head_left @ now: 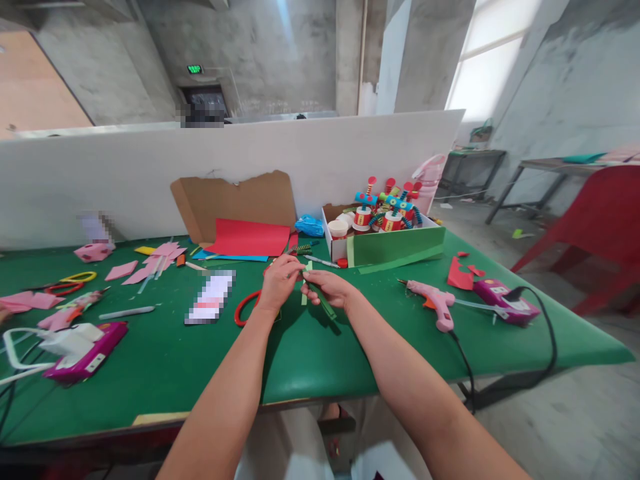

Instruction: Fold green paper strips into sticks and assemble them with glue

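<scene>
Over the middle of the green table, my left hand (283, 281) and my right hand (327, 289) meet at their fingertips. Narrow green paper strips (323, 301) hang down from my right hand, its fingers closed round them. My left fingers pinch at the upper end of the strips, where a lighter green piece shows. Red-handled scissors (241, 312) lie beside my left wrist, partly hidden by it. A phone (210, 297), its screen blurred, rests further left.
Behind stands a box (395, 245) of red and blue paper figures, beside red paper (250, 237) and cardboard (240, 200). A pink glue gun (435, 301) and power strip (507, 303) lie right. Left are pink papers (155, 264), another glue gun (75, 310) and power strip (90, 353). A person's hand (4, 313) shows far left.
</scene>
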Motion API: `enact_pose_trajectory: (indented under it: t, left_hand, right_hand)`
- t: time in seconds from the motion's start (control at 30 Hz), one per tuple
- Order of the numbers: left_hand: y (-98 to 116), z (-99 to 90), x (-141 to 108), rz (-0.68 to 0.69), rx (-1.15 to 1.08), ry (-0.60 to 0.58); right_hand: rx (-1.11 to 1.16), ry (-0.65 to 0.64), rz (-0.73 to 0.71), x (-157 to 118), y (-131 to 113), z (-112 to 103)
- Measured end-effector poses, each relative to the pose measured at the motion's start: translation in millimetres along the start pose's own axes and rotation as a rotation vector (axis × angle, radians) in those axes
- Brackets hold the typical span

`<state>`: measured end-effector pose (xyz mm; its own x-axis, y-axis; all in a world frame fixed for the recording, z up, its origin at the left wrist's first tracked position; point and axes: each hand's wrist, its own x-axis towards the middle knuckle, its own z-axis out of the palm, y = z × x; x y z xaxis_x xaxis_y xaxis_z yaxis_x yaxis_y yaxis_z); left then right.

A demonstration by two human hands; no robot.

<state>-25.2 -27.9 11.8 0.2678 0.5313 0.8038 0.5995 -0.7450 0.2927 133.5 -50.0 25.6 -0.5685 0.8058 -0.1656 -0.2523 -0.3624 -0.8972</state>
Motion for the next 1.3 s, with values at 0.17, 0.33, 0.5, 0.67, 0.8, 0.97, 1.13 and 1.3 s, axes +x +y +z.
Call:
enact_pose_trajectory:
  t: [0.17, 0.33, 0.5, 0.67, 0.8, 0.97, 1.13, 1.3]
  left_hand:
    - [3.3, -1.6, 1.3, -0.049, 0.014, 0.011]
    - [5.6, -3.1, 2.4, -0.087, -0.026, 0.055]
    - [6.8, -2.6, 2.5, -0.103, -0.038, 0.072]
    - [9.8, -3.1, 3.5, -0.177, -0.085, 0.069]
    - [12.6, -3.0, 5.4, -0.424, -0.189, 0.102]
    - [16.4, -4.9, 10.2, -0.686, -0.498, 0.125]
    - [18.3, -6.9, 12.4, -0.745, -0.753, 0.193]
    - [17.4, -7.3, 13.5, -0.707, -0.912, 0.259]
  right_hand:
    - [0.032, 0.017, 0.04, 2.4, -1.5, -0.5]
    - [0.06, 0.067, 0.131, 1.6, -8.3, -0.5]
    - [0.0, 0.017, 0.045, 1.1, -3.5, -1.6]
    - [-0.031, 0.007, -0.078, 5.5, 6.4, -7.3]
    - [-0.098, -0.034, -0.074, 5.3, 7.6, -8.3]
    - [-0.218, -0.092, -0.081, 0.9, 4.1, -7.1]
    - [-0.466, 0.099, -0.279, 5.1, 0.7, -6.5]
    - [-0.868, 0.592, -0.756, 3.0, -7.8, -6.7]
